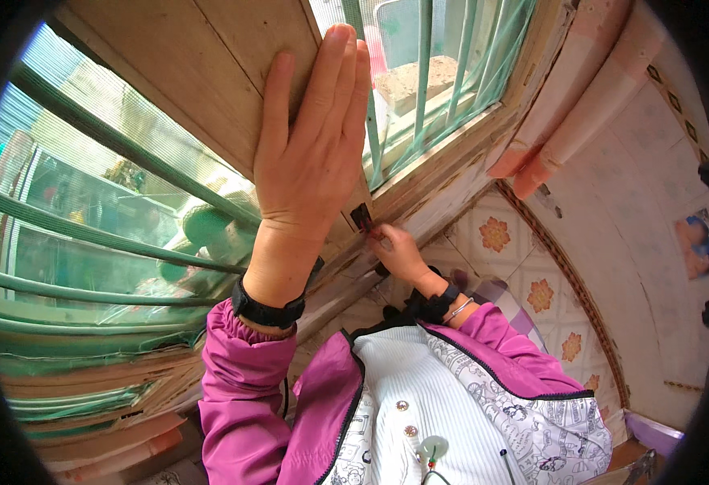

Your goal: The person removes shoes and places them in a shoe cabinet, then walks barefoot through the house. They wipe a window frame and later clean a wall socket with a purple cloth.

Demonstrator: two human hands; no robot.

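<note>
My left hand (315,130) lies flat against a wooden panel (233,66) between two screened window openings, its thumb spread from the fingers. It grasps nothing. Lower down, my right hand (400,254) pinches with thumb and fingertips at the end of a small dark piece (361,217) on the panel's lower part. Blur keeps me from telling exactly what that piece is. The wooden window sill (436,160) runs just above my right hand.
Green window bars (130,236) with mesh cross the left opening, and more bars (424,73) stand in the right one. Pinkish curtains (573,91) hang at the right. Below is a wall with flower-patterned tiles (494,234) and a dark patterned border (573,291).
</note>
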